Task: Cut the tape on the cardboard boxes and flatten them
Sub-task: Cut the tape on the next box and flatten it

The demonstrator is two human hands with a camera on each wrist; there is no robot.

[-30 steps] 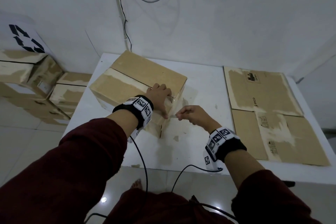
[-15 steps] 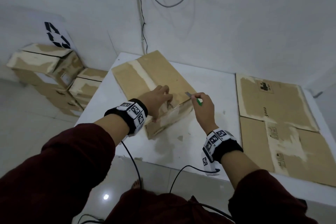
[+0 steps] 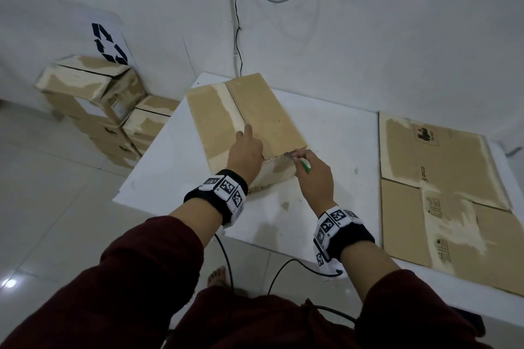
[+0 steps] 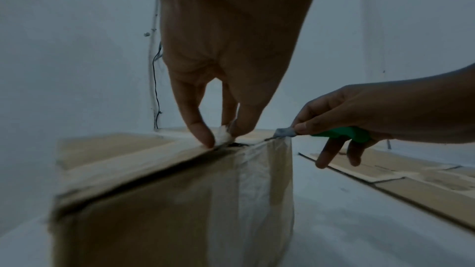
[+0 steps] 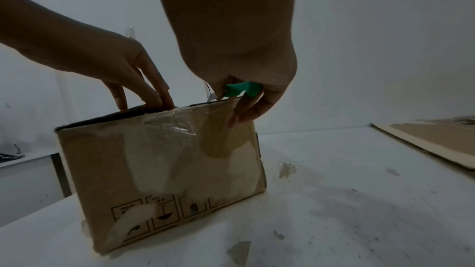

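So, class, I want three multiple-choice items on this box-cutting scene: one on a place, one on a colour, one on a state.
1. Where does the flattened cardboard lie?
A. On the table, right of the box
B. On the floor
C. On top of the box

2. What colour is the cutter handle?
A. Red
B. Green
C. Yellow

3. What is the left hand doing?
A. Hanging idle
B. Gripping the cutter
C. Resting fingers on the box top

Key: 1 A, the flat sheets lie on the white table to the right of the box. 2 B, green shows in the right hand. 3 C, its fingers touch the top at the seam, while the right hand holds the cutter at the near top edge.
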